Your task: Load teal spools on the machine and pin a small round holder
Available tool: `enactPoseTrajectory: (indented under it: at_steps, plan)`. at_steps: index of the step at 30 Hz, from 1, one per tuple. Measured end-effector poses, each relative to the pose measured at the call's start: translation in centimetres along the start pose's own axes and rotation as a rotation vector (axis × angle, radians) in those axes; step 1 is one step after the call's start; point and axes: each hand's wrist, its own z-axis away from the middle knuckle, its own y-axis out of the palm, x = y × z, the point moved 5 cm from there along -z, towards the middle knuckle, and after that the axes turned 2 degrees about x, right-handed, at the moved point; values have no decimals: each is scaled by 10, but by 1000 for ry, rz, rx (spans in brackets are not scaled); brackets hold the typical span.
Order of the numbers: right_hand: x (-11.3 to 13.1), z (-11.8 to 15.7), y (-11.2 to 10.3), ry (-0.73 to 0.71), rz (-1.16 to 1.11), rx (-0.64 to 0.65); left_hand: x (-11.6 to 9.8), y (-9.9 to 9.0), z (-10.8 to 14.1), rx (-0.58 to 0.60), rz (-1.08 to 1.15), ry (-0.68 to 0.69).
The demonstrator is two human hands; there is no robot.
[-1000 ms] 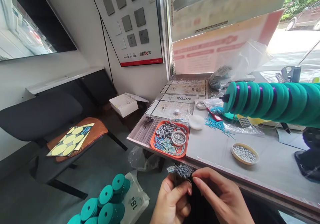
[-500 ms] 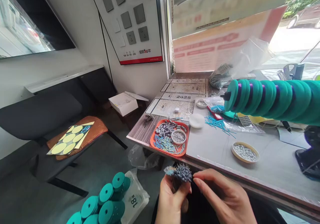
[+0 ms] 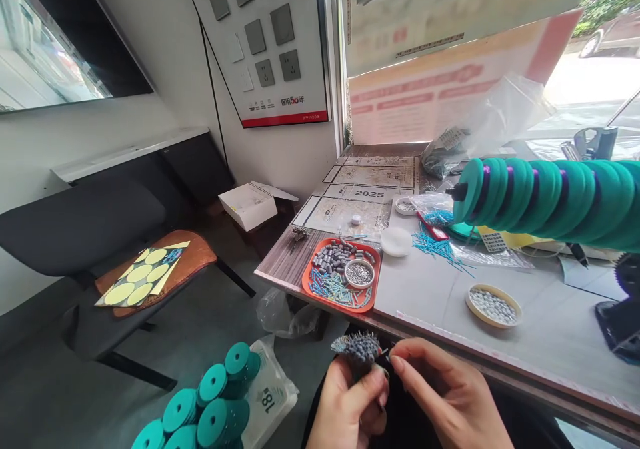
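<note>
Below the table's front edge, my left hand grips a dense bundle of small dark grey pieces with thin pins sticking out and paler blue ones at its left side. My right hand is just right of the bundle, thumb and forefinger pinched at a small thin piece whose shape I cannot make out. Beyond the hands, an orange tray holds grey cylinders, thin blue and pale pieces, and a round dish of tiny metallic bits.
A dish of pale discs sits on the table at the right. Teal discs on a rod extend over the table. Blue sticks lie behind. Teal rolls stand lower left, near a chair.
The bundle has turned slightly in my left hand, and a thin piece now shows between it and my right fingertips. The whole view has shifted a little.
</note>
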Motion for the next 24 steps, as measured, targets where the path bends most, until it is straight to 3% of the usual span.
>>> enactPoseTrajectory:
  at_steps: [3,12,24]
  plan:
    - [-3,2,1,10,-15,14,-2,2,2,-20,50,-13]
    - [-2,7,7,39,-13,-6,-10,0,2,-131,-83,147]
    - [7,12,3,-329,270,105,-11,-8,4,-237,-17,239]
